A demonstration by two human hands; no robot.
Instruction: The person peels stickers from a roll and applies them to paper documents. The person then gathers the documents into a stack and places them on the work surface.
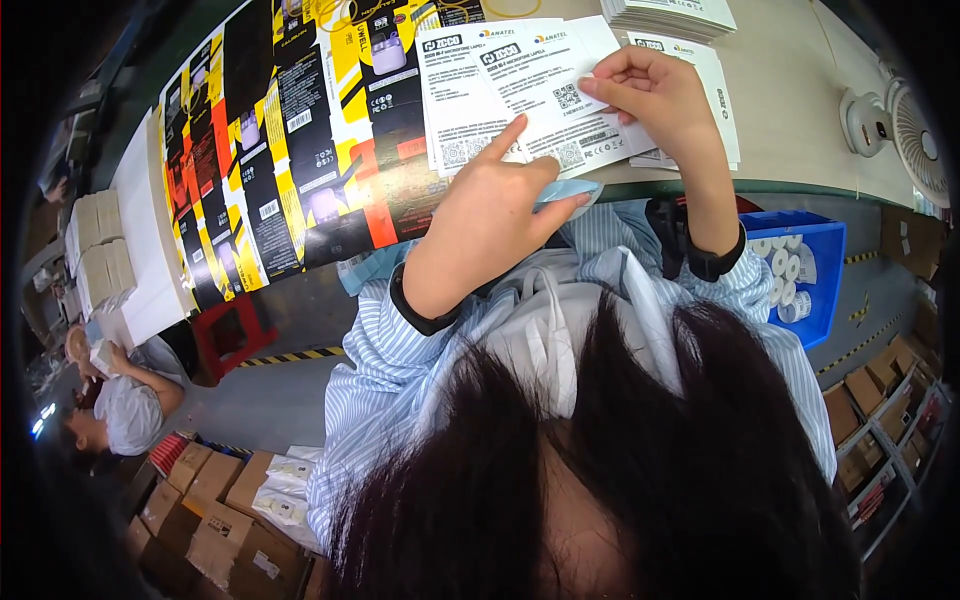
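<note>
My left hand (492, 222) lies with fingers apart over a white printed card (520, 75), its index fingertip touching the surface. My right hand (655, 100) is above the same card's right side. Its thumb and index finger are pinched at the edge of a small white label with a square code (567, 96); the other fingers are curled and partly hidden. The card overlaps another white card (437, 90) on its left, and more lie partly under it. To the right of my right hand lies a pile of similar cards (722, 130).
Black, yellow and red printed sheets (300, 150) cover the table's left part. A card stack (670, 15) stands at the back, a white fan (905, 130) at right. A blue crate (825, 270) holds white rolls. Cartons (235, 545) and another person (140, 405) are at left.
</note>
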